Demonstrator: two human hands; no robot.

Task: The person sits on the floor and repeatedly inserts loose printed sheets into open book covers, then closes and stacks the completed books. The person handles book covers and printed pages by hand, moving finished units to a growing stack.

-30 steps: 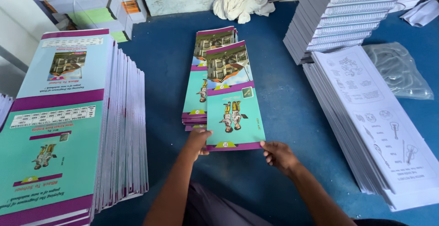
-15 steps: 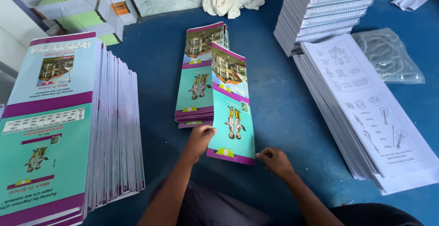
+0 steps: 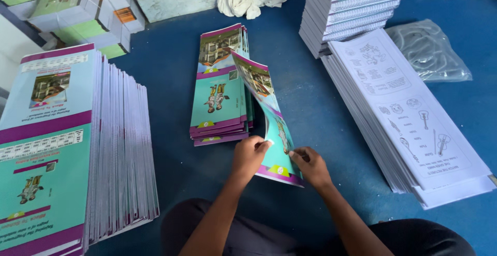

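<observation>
A blue table [image 3: 171,168] carries stacked printed sheets. Both hands pinch one teal cover sheet [image 3: 266,111] at its near end: left hand [image 3: 250,155] and right hand [image 3: 310,165] closed on it, sheet curving away beyond the fingertips.

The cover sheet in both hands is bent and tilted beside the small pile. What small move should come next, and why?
Probably fold the cover sheet shut along its middle. Its left half is lifted and curling over, the left hand and right hand both pinch its near edge, and the small pile beside it on the blue table looks like it holds finished ones.
</observation>
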